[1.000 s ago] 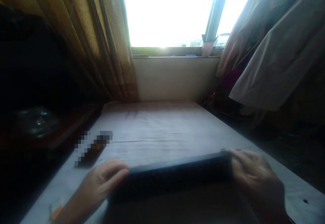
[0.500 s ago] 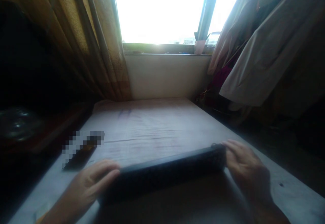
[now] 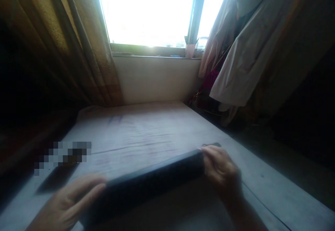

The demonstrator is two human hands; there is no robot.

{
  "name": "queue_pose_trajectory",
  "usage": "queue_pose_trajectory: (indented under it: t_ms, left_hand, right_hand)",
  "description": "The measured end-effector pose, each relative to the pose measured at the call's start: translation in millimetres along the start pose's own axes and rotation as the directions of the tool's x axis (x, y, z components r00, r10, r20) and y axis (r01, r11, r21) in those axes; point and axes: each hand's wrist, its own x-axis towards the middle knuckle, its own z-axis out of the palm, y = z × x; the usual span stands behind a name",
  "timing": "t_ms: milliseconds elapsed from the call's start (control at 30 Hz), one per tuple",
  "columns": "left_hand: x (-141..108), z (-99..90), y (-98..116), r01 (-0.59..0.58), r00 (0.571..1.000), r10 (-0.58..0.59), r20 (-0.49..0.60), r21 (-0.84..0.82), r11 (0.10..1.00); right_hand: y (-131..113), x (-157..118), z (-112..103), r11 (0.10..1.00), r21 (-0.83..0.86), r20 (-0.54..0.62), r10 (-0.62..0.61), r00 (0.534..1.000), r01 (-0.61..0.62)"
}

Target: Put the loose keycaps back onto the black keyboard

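Note:
A long dark box-like object lies slantwise low in the head view, its right end farther away than its left; blur hides its details. My left hand grips its left end, thumb and fingers closed at the edge. At its right end my right hand is closed round the corner, with a small dark piece showing just beyond the fingers. Under them is a bed or table with a pale, creased cover.
A dark flat item, partly pixelated, lies at the left. Beyond the pale surface are a wall, a bright window and a small potted plant. A curtain hangs left, clothes right.
The view has turned so that the room sits further left. The dark object and both hands appear further left and slightly lower, and the small dark piece shows more beyond my right hand.

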Motion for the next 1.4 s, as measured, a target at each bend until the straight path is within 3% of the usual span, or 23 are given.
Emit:
queue_pose_trajectory:
  t_ms: [67, 200, 433, 733, 933, 1133, 1233, 1400]
  left_hand:
    - [0, -0.3, -1, -0.003, 0.999, 0.005, 0.051, -0.045, 0.999]
    - [0, -0.2, -1, -0.001, 0.999, 0.003, 0.053, -0.044, 0.999]
    - [3, 0.6, -11, 0.013, 0.994, -0.009, 0.106, -0.037, 0.999]
    - [4, 4.8, -25, 0.012, 0.993, -0.009, 0.114, -0.026, 1.0]
    - [7, 3.1, -20, -0.027, 0.992, 0.031, 0.119, -0.033, 0.999]
    - [8, 3.3, -14, 0.011, 0.995, -0.007, 0.095, -0.039, 0.999]
    - [7, 3.3, -11, 0.043, 0.998, -0.038, 0.05, -0.095, 0.995]
    - [-3, 16.2, -26, 0.166, 0.959, -0.205, -0.195, -0.202, 0.965]
  right_hand:
    - [-1, 0, 1, 1.0, -0.01, 0.03, 0.022, 0.999, -0.021]
    - [-6, 1, 2, 0.994, -0.103, 0.088, 0.047, 0.995, -0.038]
    - [-30, 6, 5, 0.996, -0.076, 0.143, -0.043, 0.989, 0.055]
    - [-16, 4, 3, 0.992, -0.128, 0.12, 0.029, 0.992, -0.013]
    - [-20, 10, 4, 0.997, -0.064, 0.173, -0.023, 0.985, 0.034]
    - [-3, 9, 6, 0.991, -0.135, 0.1, 0.038, 0.994, -0.025]
    - [-4, 6, 8, 0.992, -0.12, 0.084, 0.054, 0.995, -0.043]
    - [-7, 5, 7, 0.991, -0.126, 0.088, 0.055, 0.995, -0.044]
